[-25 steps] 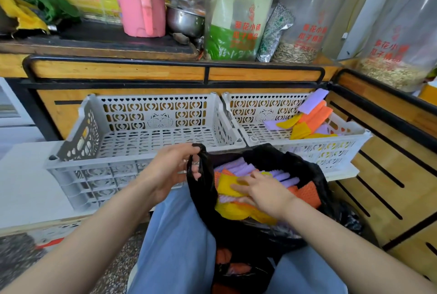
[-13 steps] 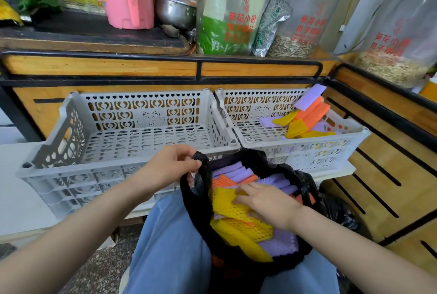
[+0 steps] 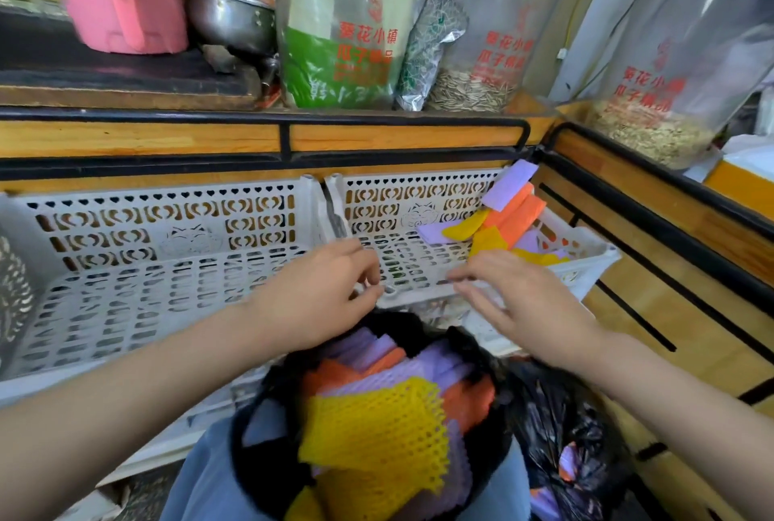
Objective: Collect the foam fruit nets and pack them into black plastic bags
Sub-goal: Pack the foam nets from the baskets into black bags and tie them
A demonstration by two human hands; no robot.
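Head view: the black plastic bag (image 3: 251, 437) sits open on the person's lap, holding yellow, orange and purple foam nets (image 3: 377, 428). A small heap of remaining nets (image 3: 513, 215) lies in the far right corner of the right crate (image 3: 419, 298). Both hands hover over that crate's front edge. The right hand (image 3: 519, 307) has its fingers straight and spread, carrying nothing. The left hand (image 3: 318, 294) has curled fingers, but blur hides whether they pinch the rim. This looks like the reach for another handful. Next, the right hand needs to reach the far corner and gather the heap.
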